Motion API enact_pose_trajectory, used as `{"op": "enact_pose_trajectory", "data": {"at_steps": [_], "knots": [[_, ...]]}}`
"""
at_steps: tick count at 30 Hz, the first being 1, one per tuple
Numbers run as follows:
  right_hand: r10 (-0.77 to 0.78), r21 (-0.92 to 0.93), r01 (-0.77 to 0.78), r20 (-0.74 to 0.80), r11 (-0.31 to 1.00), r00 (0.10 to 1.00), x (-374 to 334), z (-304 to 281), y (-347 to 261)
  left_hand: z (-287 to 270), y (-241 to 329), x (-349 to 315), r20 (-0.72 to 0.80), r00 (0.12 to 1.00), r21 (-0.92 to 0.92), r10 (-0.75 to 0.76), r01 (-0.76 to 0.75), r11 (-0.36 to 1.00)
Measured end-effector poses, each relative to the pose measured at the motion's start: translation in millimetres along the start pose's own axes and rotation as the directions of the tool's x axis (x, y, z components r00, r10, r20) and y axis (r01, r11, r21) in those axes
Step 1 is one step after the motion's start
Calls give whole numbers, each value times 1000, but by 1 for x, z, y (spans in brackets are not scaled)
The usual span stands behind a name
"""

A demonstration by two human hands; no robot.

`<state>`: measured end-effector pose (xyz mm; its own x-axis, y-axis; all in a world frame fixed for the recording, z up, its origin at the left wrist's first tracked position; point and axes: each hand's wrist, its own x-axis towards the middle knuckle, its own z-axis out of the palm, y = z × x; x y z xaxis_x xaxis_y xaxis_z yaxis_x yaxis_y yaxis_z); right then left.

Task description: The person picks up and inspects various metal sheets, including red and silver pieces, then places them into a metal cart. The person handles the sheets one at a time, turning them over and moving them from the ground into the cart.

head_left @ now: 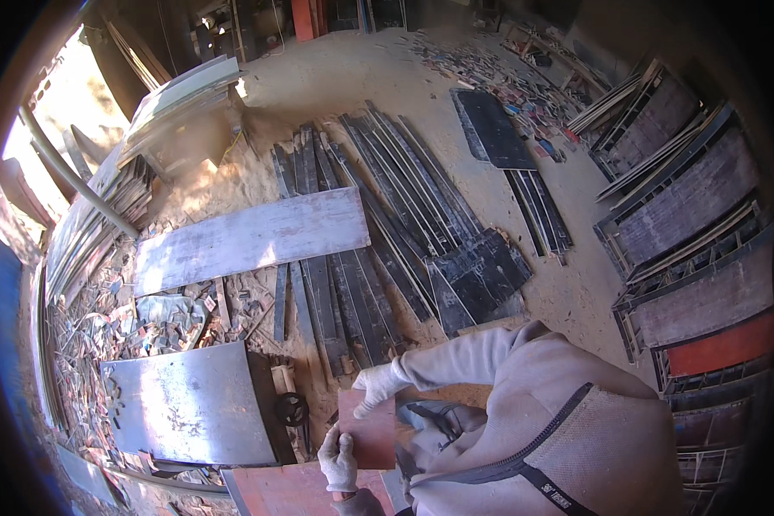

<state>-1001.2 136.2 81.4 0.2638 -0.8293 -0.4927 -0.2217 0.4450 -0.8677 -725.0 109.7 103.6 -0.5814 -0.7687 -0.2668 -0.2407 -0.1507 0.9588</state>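
Observation:
Between my two hands is a small reddish-brown board [372, 434], a flat piece with straight edges. My right hand [378, 386], in a white work glove, grips its far edge with the thumb on the face. At its left edge, my gloved left hand [338, 460] holds on, the thumb along the near side and the other fingers partly hidden. A larger reddish panel [288, 490] lies below the left hand. Beside the board, to the left, are a dark handwheel [291, 409] and a machine with a broad, shiny metal top [185, 404].
Scrap wood pieces [86, 344] are heaped around the machine. Ahead, a long pale panel [254, 236] lies across dark strips [404, 198]. A black sheet [493, 129] rests on the floor farther off. Framed panels [688, 206] lean along the right side; stacked sheets [172, 99] stand at the far left.

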Motion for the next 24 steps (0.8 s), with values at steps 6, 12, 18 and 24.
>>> {"op": "enact_pose_trajectory", "data": {"at_steps": [6, 12, 18, 24], "knots": [[373, 527, -123, -401, 841, 837, -130, -198, 102, -15, -104, -86, -547, 833, 315, -85, 299, 901], [431, 543, 236, -811, 806, 395, -184, -384, 147, -5, -175, -242, -821, 422, 34, -383, 708, 706], [412, 182, -383, -158, 905, 897, 63, -13, 154, 70, -190, -315, -891, 117, -307, -438, 555, 773], [475, -216, -438, 169, 873, 863, 163, 200, 66, 147, -171, -391, -846, -224, -534, -484, 348, 771]]}}
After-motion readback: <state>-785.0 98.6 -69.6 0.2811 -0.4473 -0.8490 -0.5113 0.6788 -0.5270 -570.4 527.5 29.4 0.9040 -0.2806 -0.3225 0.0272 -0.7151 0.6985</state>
